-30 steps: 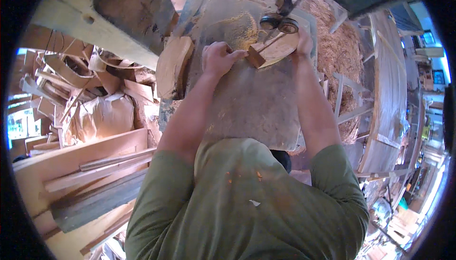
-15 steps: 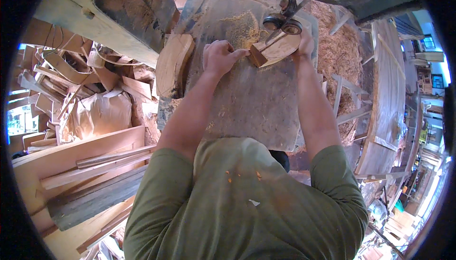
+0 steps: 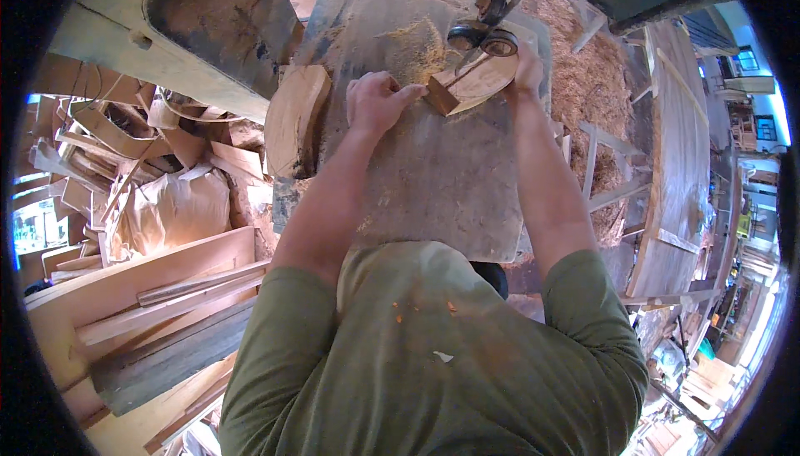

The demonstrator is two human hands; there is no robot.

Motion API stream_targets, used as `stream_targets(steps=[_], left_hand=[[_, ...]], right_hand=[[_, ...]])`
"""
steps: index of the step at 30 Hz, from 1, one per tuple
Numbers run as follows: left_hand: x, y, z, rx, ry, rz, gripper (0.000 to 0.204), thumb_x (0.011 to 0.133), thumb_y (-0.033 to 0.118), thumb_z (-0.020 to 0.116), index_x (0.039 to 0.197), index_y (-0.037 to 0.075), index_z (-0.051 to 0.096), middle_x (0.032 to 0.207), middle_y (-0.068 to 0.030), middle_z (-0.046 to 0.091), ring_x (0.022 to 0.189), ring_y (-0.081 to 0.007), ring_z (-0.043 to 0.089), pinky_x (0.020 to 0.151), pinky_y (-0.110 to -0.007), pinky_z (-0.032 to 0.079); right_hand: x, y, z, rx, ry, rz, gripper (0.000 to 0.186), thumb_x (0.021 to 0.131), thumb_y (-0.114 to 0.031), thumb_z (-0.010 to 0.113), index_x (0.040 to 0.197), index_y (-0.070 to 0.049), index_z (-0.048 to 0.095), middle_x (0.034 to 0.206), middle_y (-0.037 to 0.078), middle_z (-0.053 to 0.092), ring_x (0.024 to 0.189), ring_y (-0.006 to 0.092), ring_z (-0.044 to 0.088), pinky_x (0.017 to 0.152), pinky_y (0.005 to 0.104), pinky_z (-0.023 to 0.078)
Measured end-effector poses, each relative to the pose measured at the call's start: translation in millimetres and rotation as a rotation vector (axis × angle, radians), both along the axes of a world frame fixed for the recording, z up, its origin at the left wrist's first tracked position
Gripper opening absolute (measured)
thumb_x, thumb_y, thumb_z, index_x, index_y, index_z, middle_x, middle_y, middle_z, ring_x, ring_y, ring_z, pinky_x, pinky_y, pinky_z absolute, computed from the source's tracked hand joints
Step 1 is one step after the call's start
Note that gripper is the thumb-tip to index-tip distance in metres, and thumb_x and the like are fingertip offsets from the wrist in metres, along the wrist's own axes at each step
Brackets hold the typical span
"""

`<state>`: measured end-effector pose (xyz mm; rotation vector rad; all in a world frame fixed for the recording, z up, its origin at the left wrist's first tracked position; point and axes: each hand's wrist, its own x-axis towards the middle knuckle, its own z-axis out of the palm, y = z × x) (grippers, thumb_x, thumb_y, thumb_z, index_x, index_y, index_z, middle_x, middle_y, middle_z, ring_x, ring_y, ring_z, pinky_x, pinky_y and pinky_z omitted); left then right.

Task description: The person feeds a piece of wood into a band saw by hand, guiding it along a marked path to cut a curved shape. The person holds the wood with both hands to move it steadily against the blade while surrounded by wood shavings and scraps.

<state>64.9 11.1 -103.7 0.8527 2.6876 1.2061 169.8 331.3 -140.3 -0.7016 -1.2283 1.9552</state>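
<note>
A thick wooden block (image 3: 480,84) with a curved outer edge lies on the worn machine table (image 3: 417,181), under the round black guide wheels (image 3: 500,42) of what looks like a bandsaw. My right hand (image 3: 527,71) is closed around the block's right side, its fingertips partly hidden. To the left, my left hand (image 3: 377,102) rests low over the table, fingers loosely bent and thumb stretched out to the block's left end, touching or nearly touching it. That hand does not wrap around the wood. A narrow dark line, blade or cut, runs along the block below the wheels.
Another curved wooden piece (image 3: 293,123) sits at the table's left edge beside the pale machine column (image 3: 192,48). Sawdust (image 3: 421,48) lies beyond my left hand. Scrap wood (image 3: 108,135) and long boards (image 3: 171,314) fill the left; a shavings heap (image 3: 587,81) spreads at right.
The whole view has shifted slightly, so the table and machine appear a little further left. Both hands and the block keep nearly the same places relative to the guide wheels.
</note>
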Motion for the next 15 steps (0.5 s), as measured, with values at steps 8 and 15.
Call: stream_targets(steps=[8, 15], left_hand=[[-0.5, -2.5, -1.6, 0.061, 0.1, -0.007, 0.056, 0.067, 0.059, 0.092, 0.07, 0.006, 0.073, 0.07, -0.0118, 0.07, 0.071, -0.0276, 0.068, 0.07, -0.042, 0.053], [-1.0, -1.6, -1.9, 0.006, 0.019, 0.02, 0.057, 0.068, 0.061, 0.091, 0.07, 0.007, 0.073, 0.07, -0.0112, 0.07, 0.072, -0.0296, 0.066, 0.075, -0.042, 0.052]], right_hand=[[-5.7, -22.3, 19.4, -0.081, 0.022, -0.109, 0.036, 0.089, -0.021, 0.076, 0.115, 0.004, 0.073, 0.111, 0.01, 0.072, 0.099, 0.0233, 0.069, 0.089, 0.035, 0.054], [-5.0, -17.9, 18.9, -0.028, -0.008, -0.05, 0.033, 0.091, -0.025, 0.073, 0.112, 0.001, 0.076, 0.107, 0.009, 0.073, 0.096, 0.0219, 0.069, 0.088, 0.0338, 0.054]])
